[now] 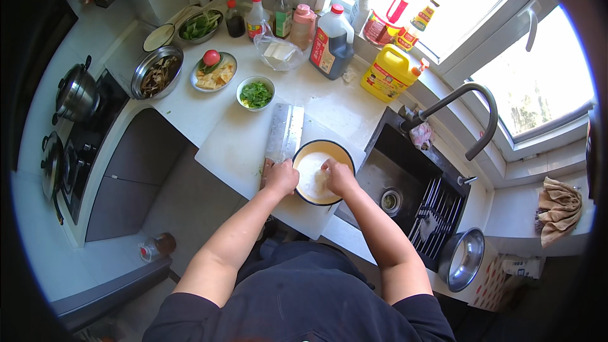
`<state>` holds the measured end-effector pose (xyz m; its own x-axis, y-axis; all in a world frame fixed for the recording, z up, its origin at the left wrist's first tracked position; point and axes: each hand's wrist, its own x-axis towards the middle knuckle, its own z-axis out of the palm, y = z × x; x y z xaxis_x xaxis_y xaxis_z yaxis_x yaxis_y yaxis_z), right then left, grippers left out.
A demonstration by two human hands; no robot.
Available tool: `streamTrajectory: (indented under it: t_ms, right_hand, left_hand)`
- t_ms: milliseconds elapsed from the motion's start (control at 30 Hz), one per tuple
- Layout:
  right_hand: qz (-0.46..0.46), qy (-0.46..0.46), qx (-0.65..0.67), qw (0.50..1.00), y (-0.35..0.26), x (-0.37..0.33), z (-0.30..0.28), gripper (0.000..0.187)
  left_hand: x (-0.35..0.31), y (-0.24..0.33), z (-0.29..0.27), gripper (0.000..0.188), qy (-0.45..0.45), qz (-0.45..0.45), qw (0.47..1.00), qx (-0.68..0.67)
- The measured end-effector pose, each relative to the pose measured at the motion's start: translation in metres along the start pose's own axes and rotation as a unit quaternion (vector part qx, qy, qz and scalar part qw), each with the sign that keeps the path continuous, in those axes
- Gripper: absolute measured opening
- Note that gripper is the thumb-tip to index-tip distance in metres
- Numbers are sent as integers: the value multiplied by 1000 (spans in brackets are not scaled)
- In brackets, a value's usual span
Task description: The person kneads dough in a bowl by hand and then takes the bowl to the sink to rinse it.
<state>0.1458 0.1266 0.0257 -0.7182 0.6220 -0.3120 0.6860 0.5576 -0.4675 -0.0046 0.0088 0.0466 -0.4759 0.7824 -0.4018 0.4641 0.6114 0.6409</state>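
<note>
Near the counter's (183, 111) front edge, left of sink (373, 180): bowl (335, 150) on board (231, 149). Left hand (281, 177) pinches its rim, seemingly for steadiness; right hand (341, 178), fingers bunched inside, hold unclear. Cleaver (284, 132) left, presumably within reach.

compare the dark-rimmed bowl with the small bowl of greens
The dark-rimmed bowl looks larger than the greens bowl. The dark-rimmed bowl holds something white; the greens bowl holds chopped leaves. The right hand is inside the dark-rimmed bowl, while no hand touches the greens bowl. Both are round.
</note>
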Motion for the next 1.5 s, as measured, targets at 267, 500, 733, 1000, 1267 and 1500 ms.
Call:
streamTrajectory:
  t_ms: [267,500,733,1000,1267,1500]
  right_hand:
    - [69,40,222,972,-26,9,-14,30]
    - [11,62,247,967,-26,10,0,23]
    - [71,-37,315,946,-33,8,-25,29]
    - [185,-158,423,873,-42,21,-5,22]
    - [252,-98,448,852,-25,35,14,19]
    - [143,-39,132,980,-26,39,25,16]
  left_hand:
    - [3,-2,3,25,1,4,1000,-9]
    - [3,-3,2,25,-4,0,1000,-20]
    - [3,0,0,25,-8,-3,1000,4]
    - [6,-1,1,25,-11,4,1000,-3]
    - [8,-4,2,26,-13,3,1000,-4]
    - [7,-3,3,25,-11,2,1000,-3]
